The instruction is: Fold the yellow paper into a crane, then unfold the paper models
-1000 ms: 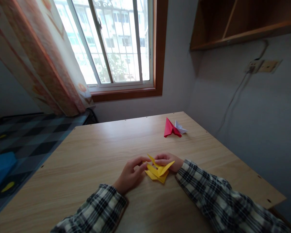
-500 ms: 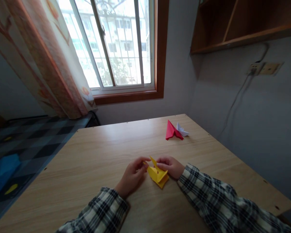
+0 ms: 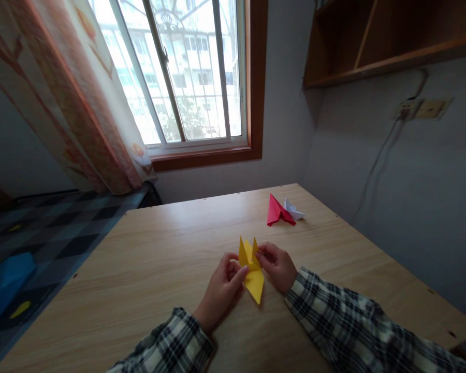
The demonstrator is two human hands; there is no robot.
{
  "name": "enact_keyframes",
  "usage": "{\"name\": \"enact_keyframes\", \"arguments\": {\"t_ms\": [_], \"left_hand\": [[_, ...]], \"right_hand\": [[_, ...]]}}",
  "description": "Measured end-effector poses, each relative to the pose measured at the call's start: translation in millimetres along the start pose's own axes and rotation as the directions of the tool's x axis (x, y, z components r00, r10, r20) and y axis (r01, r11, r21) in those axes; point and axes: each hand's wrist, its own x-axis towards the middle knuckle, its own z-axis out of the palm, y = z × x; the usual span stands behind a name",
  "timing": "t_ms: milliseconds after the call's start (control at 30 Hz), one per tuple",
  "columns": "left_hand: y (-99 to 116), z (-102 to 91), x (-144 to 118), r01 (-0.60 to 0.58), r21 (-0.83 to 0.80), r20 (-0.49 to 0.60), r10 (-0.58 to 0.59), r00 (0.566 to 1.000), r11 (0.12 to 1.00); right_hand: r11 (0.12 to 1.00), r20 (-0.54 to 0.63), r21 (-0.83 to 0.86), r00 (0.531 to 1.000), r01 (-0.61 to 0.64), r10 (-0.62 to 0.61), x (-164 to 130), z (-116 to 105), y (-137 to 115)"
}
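Note:
A folded yellow paper piece [image 3: 253, 282] is between my two hands just above the wooden table. Two narrow points of it stand up at the far side, and one broad flap points down toward me. My left hand [image 3: 226, 277] pinches its left side, thumb lying on the middle folds. On the other side, my right hand [image 3: 276, 263] grips the right upright point between thumb and fingers. Some of the fingertips are hidden behind the paper.
Toward the back right of the table [image 3: 171, 233] lie a red folded paper plane [image 3: 278, 211] and a white paper boat [image 3: 293, 210], close together. A blue object [image 3: 8, 285] rests on checked cloth at left. A shelf [image 3: 373, 67] hangs at upper right.
The yellow paper has been turned and opened out, so its two points now stand upright and a flap faces me. My left thumb has moved onto its middle.

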Motion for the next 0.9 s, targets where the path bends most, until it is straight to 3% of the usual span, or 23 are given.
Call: {"name": "enact_keyframes", "arguments": {"t_ms": [200,400,500,667,900], "left_hand": [[-2.4,-1.4,2.9,-0.024,-0.015,-0.012,0.024,1.0,1.0],[-4.8,-6.4,2.5,0.024,-0.296,-0.014,-0.029,0.999,0.955],[-2.8,-8.6,1.0,0.031,-0.37,0.018,-0.027,0.999,0.929],[-2.6,-6.2,-0.1,-0.038,-0.256,0.033,0.048,0.998,0.966],[-4.2,-5.3,3.4,-0.016,-0.183,-0.124,-0.007,0.992,0.983]], "right_hand": [[0.998,-0.049,-0.049,0.998,0.037,-0.04,-2.0,1.7,-4.4],[0.993,0.023,0.005,0.992,0.121,-0.121,-4.7,4.6,-10.0],[0.994,0.014,0.041,0.995,0.102,-0.103,-4.2,5.4,-10.7],[0.992,-0.021,0.112,0.999,0.049,-0.047,-2.5,7.2,-7.3],[0.966,0.126,0.229,0.98,0.119,-0.151,-13.6,17.3,-5.5]]}}
